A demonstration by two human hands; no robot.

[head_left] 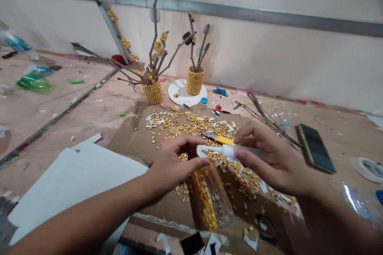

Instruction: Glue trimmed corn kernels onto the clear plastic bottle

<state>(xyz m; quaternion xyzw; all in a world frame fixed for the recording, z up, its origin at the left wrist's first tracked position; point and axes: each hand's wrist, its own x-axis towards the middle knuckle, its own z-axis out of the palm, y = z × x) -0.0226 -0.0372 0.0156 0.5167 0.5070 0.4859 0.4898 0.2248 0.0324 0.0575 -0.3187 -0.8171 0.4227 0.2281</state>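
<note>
Between the thumb and fingers of my left hand (176, 157) is a small, pale rounded piece (201, 152), perhaps plastic. My right hand (269, 155) is closed around a glue bottle (249, 153); its white nozzle points left and touches or nearly touches that piece. Below my hands lies a clear plastic bottle (223, 203), partly covered with rows of corn kernels (207, 203). Loose corn kernels (191, 121) are scattered over the cardboard (127, 135). A yellow-handled cutter (224, 140) rests among them, just behind the glue nozzle.
Two corn-covered pots, one left (152, 92) and one right (195, 81), hold upright twigs at the back. White sheets (74, 183) lie left. A phone (316, 147), a tape roll (369, 168) and loose twigs (266, 117) are on the right. Green plastic (32, 81) sits far left.
</note>
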